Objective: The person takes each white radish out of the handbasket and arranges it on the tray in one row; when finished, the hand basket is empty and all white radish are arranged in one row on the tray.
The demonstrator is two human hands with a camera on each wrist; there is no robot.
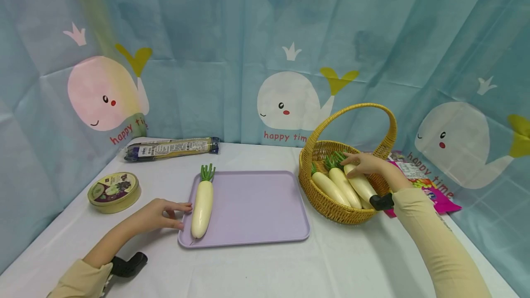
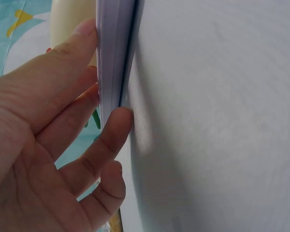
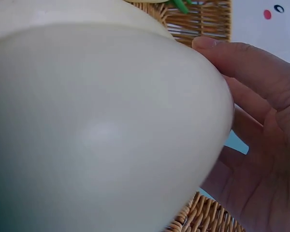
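My left hand [image 1: 155, 217] is at the left edge of a lilac tray [image 1: 256, 206], its fingertips touching the rim [image 2: 111, 58] with the fingers loosely bent. On the tray's left side lies one white radish [image 1: 203, 208], green stems pointing away from me. Over at the right, my right hand [image 1: 364, 164] reaches into a wicker basket [image 1: 306, 180] and holds a white radish [image 3: 101, 130] near its leafy end, thumb on one side and fingers on the other. Beside that radish, other white radishes [image 1: 331, 188] lie in the basket, their lower ends toward me.
A round tin [image 1: 113, 192] stands at the left, and a long dark-ended packet [image 1: 171, 148] lies behind it. Pink packaging [image 1: 445, 201] lies behind and right of the basket. The basket's tall handle [image 1: 352, 107] arches above it. A blue whale-print curtain [image 1: 232, 59] hangs behind the white table.
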